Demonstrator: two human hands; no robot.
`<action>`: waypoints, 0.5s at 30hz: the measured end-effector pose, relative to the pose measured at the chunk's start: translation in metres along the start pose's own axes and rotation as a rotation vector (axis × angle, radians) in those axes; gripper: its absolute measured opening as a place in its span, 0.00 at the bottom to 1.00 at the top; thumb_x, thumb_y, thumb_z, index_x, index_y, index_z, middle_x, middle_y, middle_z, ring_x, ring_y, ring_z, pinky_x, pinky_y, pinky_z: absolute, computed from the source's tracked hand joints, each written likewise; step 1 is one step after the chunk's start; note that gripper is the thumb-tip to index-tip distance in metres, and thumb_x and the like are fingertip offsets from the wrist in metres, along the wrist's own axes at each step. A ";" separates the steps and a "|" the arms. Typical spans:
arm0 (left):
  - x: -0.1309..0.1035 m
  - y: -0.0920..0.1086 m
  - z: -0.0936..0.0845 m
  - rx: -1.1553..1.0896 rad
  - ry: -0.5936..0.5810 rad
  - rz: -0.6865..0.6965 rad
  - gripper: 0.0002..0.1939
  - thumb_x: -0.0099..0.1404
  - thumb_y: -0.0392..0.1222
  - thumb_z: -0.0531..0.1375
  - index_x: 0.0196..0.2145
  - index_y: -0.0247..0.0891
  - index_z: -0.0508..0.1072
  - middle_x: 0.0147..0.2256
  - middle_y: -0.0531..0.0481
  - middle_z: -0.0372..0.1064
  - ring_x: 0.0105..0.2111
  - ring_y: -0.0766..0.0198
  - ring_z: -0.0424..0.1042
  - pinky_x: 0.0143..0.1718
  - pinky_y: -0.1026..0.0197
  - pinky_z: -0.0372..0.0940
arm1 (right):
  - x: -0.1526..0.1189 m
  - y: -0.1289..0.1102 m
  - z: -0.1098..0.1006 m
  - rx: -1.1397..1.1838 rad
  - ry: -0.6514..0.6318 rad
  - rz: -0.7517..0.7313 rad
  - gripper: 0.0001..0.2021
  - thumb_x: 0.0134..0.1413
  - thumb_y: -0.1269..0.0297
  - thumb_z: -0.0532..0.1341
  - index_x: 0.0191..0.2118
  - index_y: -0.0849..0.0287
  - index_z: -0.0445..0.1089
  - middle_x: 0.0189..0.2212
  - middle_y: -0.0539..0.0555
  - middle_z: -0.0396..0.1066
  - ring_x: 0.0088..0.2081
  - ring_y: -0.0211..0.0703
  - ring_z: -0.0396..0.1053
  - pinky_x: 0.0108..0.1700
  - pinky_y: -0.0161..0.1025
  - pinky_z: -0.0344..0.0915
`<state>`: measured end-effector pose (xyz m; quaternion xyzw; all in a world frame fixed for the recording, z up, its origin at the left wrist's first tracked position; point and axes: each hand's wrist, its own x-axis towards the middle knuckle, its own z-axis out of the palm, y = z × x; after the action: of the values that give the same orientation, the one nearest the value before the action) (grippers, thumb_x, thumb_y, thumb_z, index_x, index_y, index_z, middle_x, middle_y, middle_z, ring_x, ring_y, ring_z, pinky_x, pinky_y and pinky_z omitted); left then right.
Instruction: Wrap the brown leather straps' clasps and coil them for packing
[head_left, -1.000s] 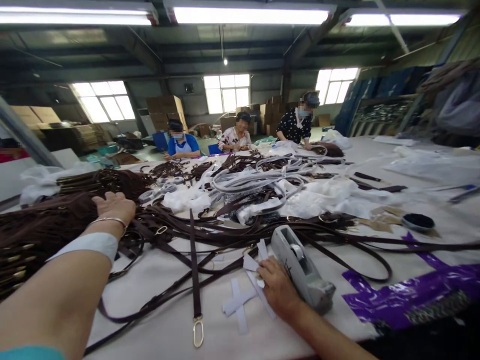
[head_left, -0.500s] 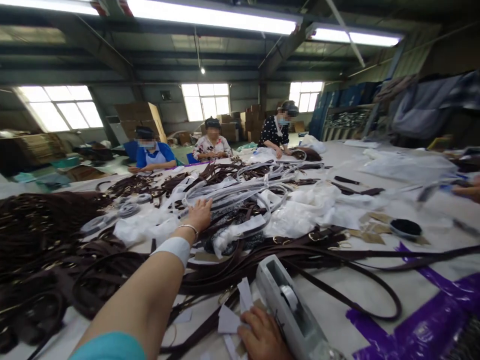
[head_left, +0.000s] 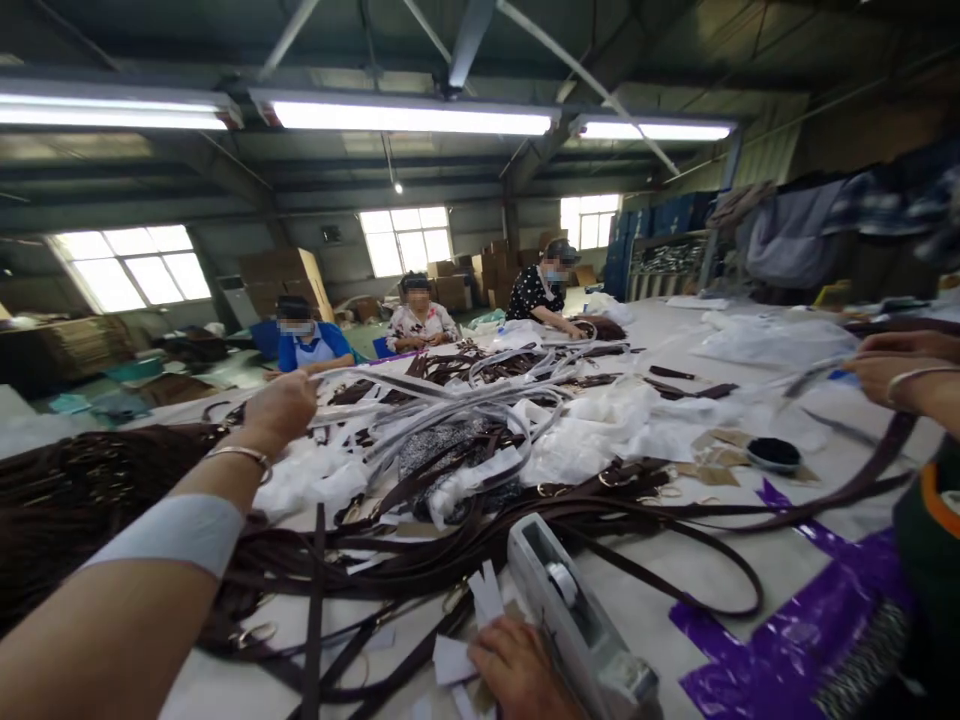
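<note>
My left hand (head_left: 281,408) is raised over the left part of the pile, closed on one end of a bundle of pale grey plastic-wrapped straps (head_left: 394,382). The bundle stretches from my fingers to the right across the heap. At the bottom middle my right hand (head_left: 521,668) rests with its fingers laid over small white paper slips (head_left: 452,662) and a bit of brown card. Just right of it stands a grey tape dispenser (head_left: 574,610). Dark brown leather straps (head_left: 450,560) with gold rings lie between my hands.
A large heap of brown straps (head_left: 90,490) covers the left. Crumpled white plastic (head_left: 592,420), a round black pad (head_left: 775,455) and purple plastic (head_left: 795,650) lie rightward. A co-worker's hands (head_left: 900,370) hold a strap at far right. Several people sit or stand across the table.
My left hand has moved left and up from the heap, drawing the pale straps' end with it. My right hand stays beside the dispenser. The co-worker's hands at right have come further into view.
</note>
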<state>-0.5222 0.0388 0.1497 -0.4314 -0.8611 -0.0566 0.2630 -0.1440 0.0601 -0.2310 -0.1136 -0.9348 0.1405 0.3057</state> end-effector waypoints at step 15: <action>-0.337 0.031 -0.223 -0.085 0.193 0.383 0.16 0.67 0.55 0.47 0.38 0.56 0.74 0.33 0.47 0.72 0.32 0.51 0.71 0.32 0.47 0.66 | 0.088 -0.155 -0.112 1.853 -0.356 0.775 0.32 0.61 0.36 0.48 0.48 0.64 0.68 0.45 0.65 0.74 0.43 0.52 0.75 0.41 0.49 0.71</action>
<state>-0.2430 -0.2547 0.1678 -0.5904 -0.7310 -0.0829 0.3319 -0.1655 -0.0371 -0.0454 -0.1047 -0.3894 0.9129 0.0636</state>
